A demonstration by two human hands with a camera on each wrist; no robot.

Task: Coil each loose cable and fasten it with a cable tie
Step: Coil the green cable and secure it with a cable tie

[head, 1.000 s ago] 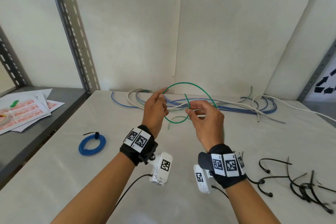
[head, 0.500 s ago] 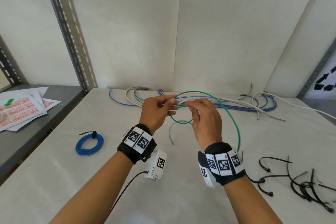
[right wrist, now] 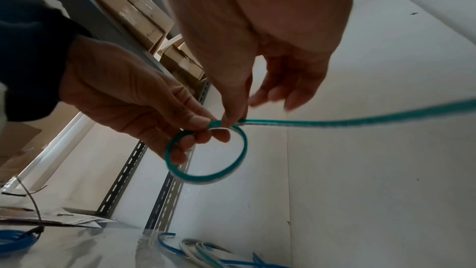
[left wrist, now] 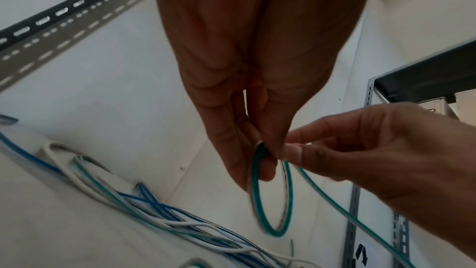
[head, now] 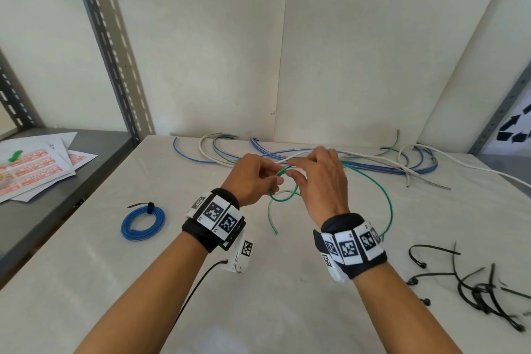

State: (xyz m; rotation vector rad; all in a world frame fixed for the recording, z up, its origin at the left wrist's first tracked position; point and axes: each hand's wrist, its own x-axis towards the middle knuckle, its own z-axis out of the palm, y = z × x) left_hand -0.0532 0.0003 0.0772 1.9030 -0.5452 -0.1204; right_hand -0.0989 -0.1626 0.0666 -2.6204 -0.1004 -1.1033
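— Where's our green cable (head: 386, 198)?
— Above the tabletop (head: 258, 296) middle; our left hand (head: 253, 178) pinches its small loop, our right hand (head: 321, 181) pinches the crossing, the tail trailing right.

Bare white worktop (head: 287, 310) lies open at 6 o'clock, under both wrists. A tangle of loose blue, white and green cables (head: 373, 161) blocks 12 o'clock, black cable ties (head: 474, 290) lie at 4 o'clock, and a tied blue cable coil (head: 143, 223) at 9 o'clock.
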